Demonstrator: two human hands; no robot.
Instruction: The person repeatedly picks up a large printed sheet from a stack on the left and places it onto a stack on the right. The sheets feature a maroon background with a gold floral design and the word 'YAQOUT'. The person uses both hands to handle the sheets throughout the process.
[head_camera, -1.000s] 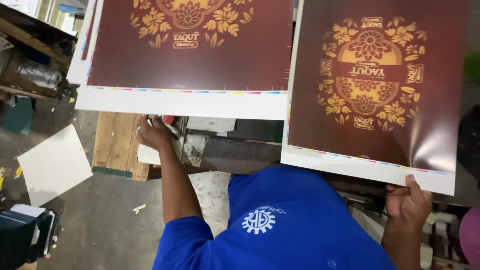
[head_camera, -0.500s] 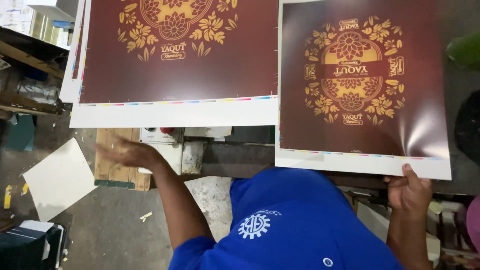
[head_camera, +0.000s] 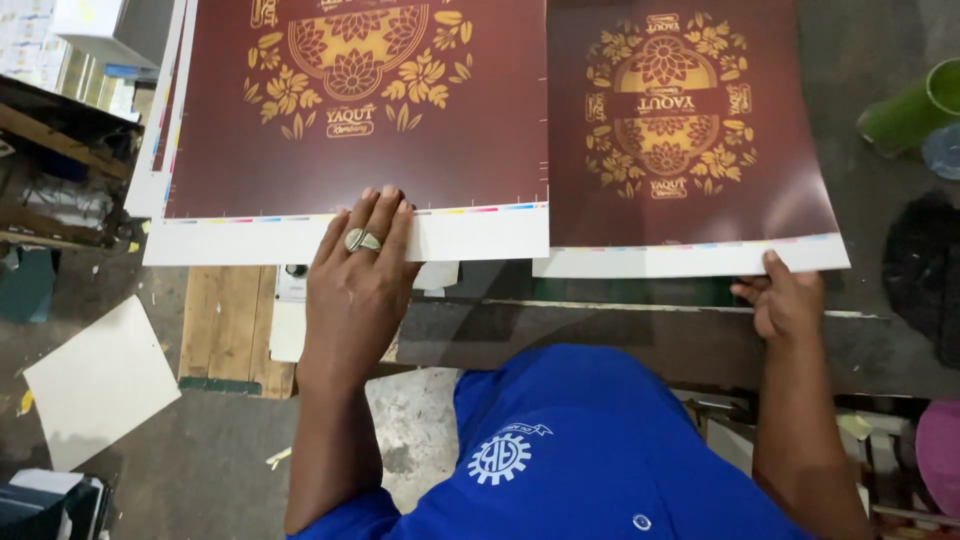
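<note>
Two large printed sheets lie side by side before me, each dark maroon with a gold floral emblem and a white margin. My left hand (head_camera: 358, 275), with a ring on one finger, rests flat with fingers spread on the near white margin of the left sheet (head_camera: 350, 120), which tops a stack. My right hand (head_camera: 785, 300) pinches the near right corner of the right sheet (head_camera: 680, 140), thumb on top. I wear a blue shirt.
A dark workbench edge (head_camera: 600, 335) runs under the sheets. A wooden pallet (head_camera: 225, 330) and a loose pale board (head_camera: 100, 380) lie on the grey floor at left. A green cylinder (head_camera: 905, 110) and dark objects sit at right.
My left hand rose from under the left sheet's edge and now lies flat on its white margin. The right sheet has come down level beside the left one, still held by my right hand.
</note>
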